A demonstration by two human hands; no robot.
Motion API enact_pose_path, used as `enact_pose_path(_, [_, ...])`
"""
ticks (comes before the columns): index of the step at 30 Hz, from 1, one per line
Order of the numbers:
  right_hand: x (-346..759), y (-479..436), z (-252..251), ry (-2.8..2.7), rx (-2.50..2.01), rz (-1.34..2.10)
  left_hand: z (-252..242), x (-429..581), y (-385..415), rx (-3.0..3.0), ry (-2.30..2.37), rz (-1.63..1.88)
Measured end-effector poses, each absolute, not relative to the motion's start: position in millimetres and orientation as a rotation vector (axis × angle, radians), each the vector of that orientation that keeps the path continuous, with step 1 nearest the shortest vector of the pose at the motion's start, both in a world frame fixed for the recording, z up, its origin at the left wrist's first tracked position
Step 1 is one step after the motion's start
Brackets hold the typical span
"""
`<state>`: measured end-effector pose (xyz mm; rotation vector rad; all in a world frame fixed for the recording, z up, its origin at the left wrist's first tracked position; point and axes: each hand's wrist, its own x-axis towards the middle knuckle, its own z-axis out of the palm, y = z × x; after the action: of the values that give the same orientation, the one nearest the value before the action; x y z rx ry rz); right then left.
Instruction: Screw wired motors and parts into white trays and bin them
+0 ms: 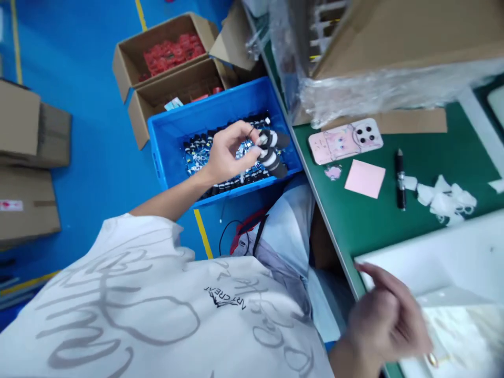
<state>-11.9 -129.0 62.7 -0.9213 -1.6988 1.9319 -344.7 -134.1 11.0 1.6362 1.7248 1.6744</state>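
The left hand [226,152] pinches striped pieces [271,152] over the blue bin [165,152]. Held only at the fingertips, one could slip out. The right hand [388,320] is blurred, so I cannot tell its grip.

- Left hand [225,153]: pinching black-and-white striped pieces [272,152] above blue crate [212,109] of small dark parts.
- Right hand [388,321]: blurred, at edge of green table [374,223], beside white tray [452,257].
- Pink phone case [344,140], pink note [365,178], black pen [400,179]: lying apart on table.
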Motion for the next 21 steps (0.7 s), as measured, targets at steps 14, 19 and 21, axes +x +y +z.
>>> enact_pose_path(14, [23.9,-188.2,26.4,-0.726,-0.903,1.789,85.4,-164.3,-115.9,2.272,0.856,1.241])
enact_pose_path(19, [52.5,-190.8,28.4,-0.866,-1.057,1.302,85.2,-128.0,-116.2,2.194,0.679,1.173])
enact_pose_path(21, [64.7,-191.4,29.5,-0.914,-1.042,1.282,77.6,-120.0,-116.6,2.106,0.630,1.144])
